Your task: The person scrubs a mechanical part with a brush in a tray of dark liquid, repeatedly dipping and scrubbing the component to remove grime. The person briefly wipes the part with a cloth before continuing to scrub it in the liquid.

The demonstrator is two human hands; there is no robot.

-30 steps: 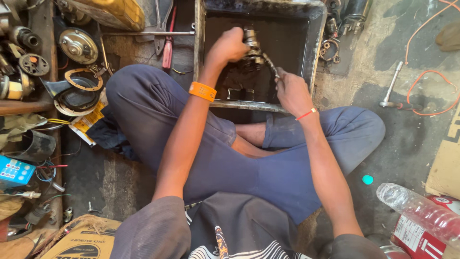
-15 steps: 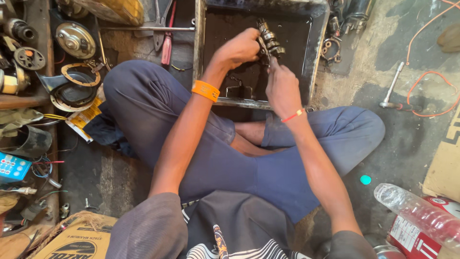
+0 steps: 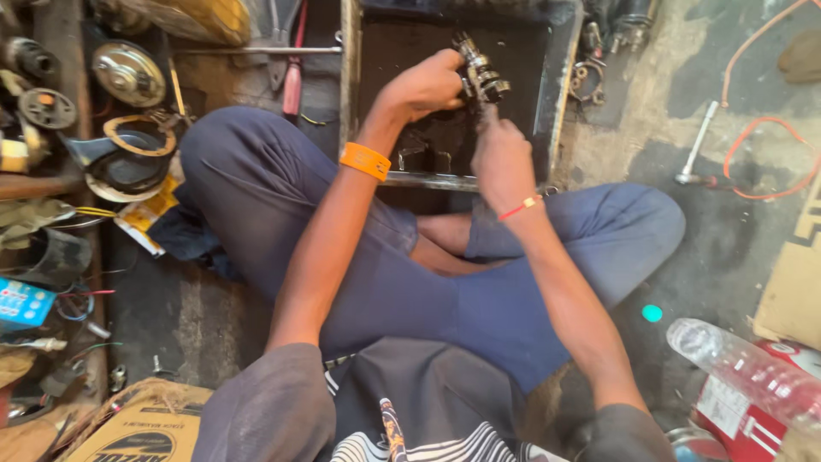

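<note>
Top centre of frame: black metal tray (image 3: 556,94), dark inside; only small metal brackets (image 3: 423,156) make out near its lower rim. Left hand (image 3: 428,84) has its grip closed around a greasy metal part (image 3: 481,73), held above the tray. Right hand (image 3: 500,154) just below, fingers wrapped on a thin tool whose tip meets the part. Lower right on the floor: a clear plastic bottle (image 3: 744,370); contents unclear.

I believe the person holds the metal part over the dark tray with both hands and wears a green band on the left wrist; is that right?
Not quite: the band on the left wrist is orange, not green, as the head view shows. The rest holds: the left hand and right hand hold the metal part over the dark tray.
</note>
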